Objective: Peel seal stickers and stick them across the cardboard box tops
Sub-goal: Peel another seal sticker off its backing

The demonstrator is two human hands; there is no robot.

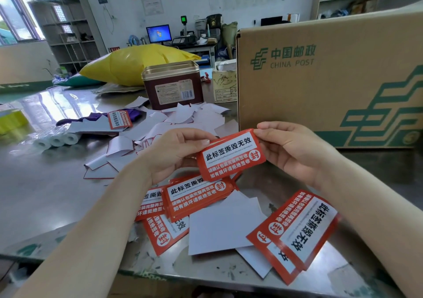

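Observation:
A red and white seal sticker is held up in the middle of the view between both hands. My left hand grips its left edge and my right hand pinches its top right corner. Below it lie more seal stickers in a pile and another stack at the lower right. A large cardboard China Post box stands right behind my right hand; its top is out of view.
Several peeled white backing papers litter the metal table. A brown tin, a yellow sack, small white rolls and a purple cloth lie further back. One white sheet lies near the front edge.

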